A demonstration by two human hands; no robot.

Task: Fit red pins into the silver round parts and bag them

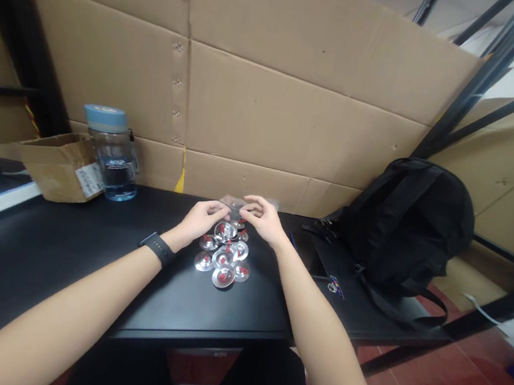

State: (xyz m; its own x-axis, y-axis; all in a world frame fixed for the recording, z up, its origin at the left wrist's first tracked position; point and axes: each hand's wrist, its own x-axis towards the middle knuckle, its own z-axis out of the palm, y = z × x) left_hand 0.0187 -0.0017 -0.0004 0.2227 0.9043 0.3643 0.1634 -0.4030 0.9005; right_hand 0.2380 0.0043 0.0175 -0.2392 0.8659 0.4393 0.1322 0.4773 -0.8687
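On the black table lies a loose pile of small round metal discs [223, 275], shiny and raised in the middle, each with a bit of red at its centre; they look like finger cymbals. Just behind the pile, a clear plastic bag [235, 205] is stretched between my hands. My left hand [200, 220], with a black watch [157, 249] on its wrist, pinches the bag's left side. The right side is pinched by my right hand [262, 216], its forefinger partly raised. Whether anything is inside the bag cannot be made out.
At the left stand a cardboard box [58, 169] and a blue-lidded water bottle [114, 161]. A black backpack [410, 231] leans at the right, with a keyring [334, 286] near it. Cardboard panels [287, 108] wall off the back of the black table [166, 307].
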